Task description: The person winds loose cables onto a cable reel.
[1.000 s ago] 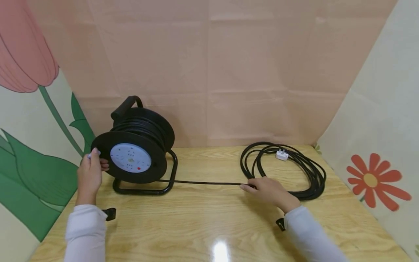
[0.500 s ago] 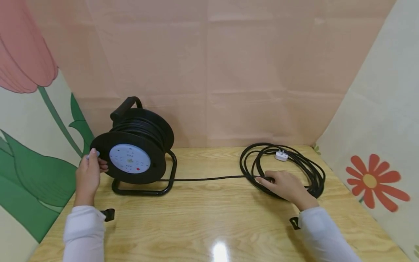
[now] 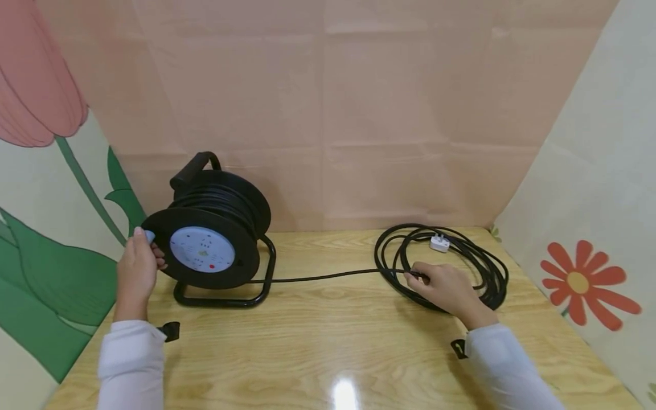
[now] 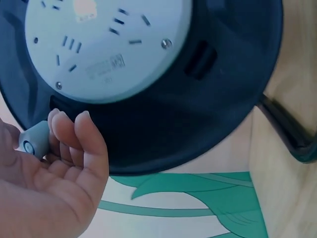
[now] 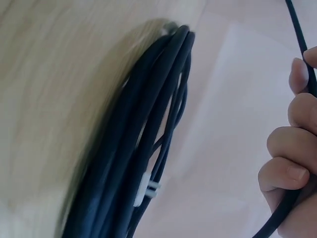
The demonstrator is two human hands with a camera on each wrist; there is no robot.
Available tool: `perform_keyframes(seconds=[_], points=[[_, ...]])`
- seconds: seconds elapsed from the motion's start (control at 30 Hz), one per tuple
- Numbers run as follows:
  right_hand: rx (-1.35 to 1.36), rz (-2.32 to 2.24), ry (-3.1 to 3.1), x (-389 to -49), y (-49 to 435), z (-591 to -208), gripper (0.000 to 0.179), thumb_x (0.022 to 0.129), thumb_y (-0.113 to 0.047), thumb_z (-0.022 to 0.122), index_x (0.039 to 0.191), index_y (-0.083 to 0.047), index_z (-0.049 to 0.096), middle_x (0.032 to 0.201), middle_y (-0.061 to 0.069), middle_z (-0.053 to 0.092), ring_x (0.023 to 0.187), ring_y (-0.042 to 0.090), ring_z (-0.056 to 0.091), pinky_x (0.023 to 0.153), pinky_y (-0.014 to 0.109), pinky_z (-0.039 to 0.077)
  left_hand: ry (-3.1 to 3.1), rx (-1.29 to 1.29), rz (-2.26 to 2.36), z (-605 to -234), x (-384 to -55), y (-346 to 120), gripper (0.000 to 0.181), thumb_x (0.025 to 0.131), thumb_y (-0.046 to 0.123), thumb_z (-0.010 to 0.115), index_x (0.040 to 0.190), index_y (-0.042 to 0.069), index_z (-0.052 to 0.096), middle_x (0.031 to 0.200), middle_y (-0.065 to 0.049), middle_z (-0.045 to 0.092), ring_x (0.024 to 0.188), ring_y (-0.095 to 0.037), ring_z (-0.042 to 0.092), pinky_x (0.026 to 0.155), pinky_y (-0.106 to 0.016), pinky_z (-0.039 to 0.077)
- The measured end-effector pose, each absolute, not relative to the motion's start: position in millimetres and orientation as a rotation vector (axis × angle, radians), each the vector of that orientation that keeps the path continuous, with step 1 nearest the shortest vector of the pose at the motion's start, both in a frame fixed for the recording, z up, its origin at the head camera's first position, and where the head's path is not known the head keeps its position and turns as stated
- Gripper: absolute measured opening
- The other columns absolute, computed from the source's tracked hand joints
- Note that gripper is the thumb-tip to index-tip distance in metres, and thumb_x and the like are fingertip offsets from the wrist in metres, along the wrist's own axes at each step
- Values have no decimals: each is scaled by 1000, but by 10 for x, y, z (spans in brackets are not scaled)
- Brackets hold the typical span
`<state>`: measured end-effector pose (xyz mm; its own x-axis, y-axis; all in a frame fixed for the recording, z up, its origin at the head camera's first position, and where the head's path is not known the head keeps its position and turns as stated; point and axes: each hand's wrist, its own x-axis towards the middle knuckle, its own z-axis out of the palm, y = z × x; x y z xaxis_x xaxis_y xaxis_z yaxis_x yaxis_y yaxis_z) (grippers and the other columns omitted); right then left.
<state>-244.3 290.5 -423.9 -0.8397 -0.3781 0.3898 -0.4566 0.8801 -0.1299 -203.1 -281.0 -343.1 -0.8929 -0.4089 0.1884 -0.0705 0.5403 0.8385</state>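
Observation:
A black cable reel (image 3: 220, 196) stands on its tubular frame at the left of the table, its pale socket panel (image 3: 202, 249) facing front. At the reel's left edge my left hand (image 3: 137, 267) grips a small light grey crank knob (image 4: 35, 140), thumb and fingers round it. From the reel's underside a black cable (image 3: 328, 277) runs right to my right hand (image 3: 446, 290), whose fingers curl round it. Behind that hand lies a loose coil of cable (image 3: 494, 285), with a white plug (image 3: 439, 243) on top of it.
The wooden table (image 3: 307, 353) reaches back to a pink sheet (image 3: 328, 114) hung behind it. Walls with painted flowers (image 3: 579, 282) flank both sides. A black strap (image 3: 170, 331) hangs by the left cuff, another (image 3: 458, 348) by the right.
My right hand has moved right and slightly back with the cable, which now slopes up toward it. My left hand stays on the knob at the reel's edge.

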Motion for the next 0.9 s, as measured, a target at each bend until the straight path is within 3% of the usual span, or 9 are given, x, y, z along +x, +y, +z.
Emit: perform_keyframes(seconds=[0.3, 0.5, 0.67, 0.77, 0.9], points=[[652, 290, -2627, -2481, 2681, -4154, 21, 89, -46, 57, 76, -31, 53, 46, -12, 38, 39, 7, 33, 37, 28, 25, -2429, 404, -1214, -3279, -2035, -2710, 70, 95, 58, 7, 118, 0, 39, 98, -19, 48, 84, -32, 51, 72, -44, 42], [675, 295, -2647, -2458, 2585, -4105, 18, 89, -45, 58, 85, -28, 61, 48, -12, 39, 40, 7, 33, 37, 28, 28, -2488, 393, -1136, -3209, -2024, -2677, 74, 96, 58, 6, 129, -1, 36, 100, -25, 52, 91, -41, 49, 73, -53, 40], [694, 307, -2650, -2459, 2511, -4092, 14, 89, -41, 59, 87, -28, 62, 46, -12, 39, 39, 6, 33, 36, 28, 28, -2486, 379, -1085, -3157, -2029, -2632, 74, 97, 55, 6, 134, -4, 33, 122, -36, 46, 110, -52, 41, 88, -65, 35], [722, 323, -2621, -2459, 2463, -4083, 12, 89, -40, 60, 85, -29, 62, 46, -13, 38, 38, 5, 32, 35, 27, 26, -2454, 375, -1061, -3138, -2043, -2575, 72, 98, 52, 8, 133, -4, 35, 130, -37, 42, 115, -53, 37, 94, -66, 32], [776, 318, -2600, -2452, 2391, -4069, 17, 90, -42, 57, 85, -27, 62, 44, -15, 36, 36, 4, 30, 34, 25, 24, -2410, 380, -1055, -3128, -2053, -2474, 69, 99, 50, 10, 129, -5, 38, 123, -38, 46, 111, -52, 42, 91, -65, 35]])
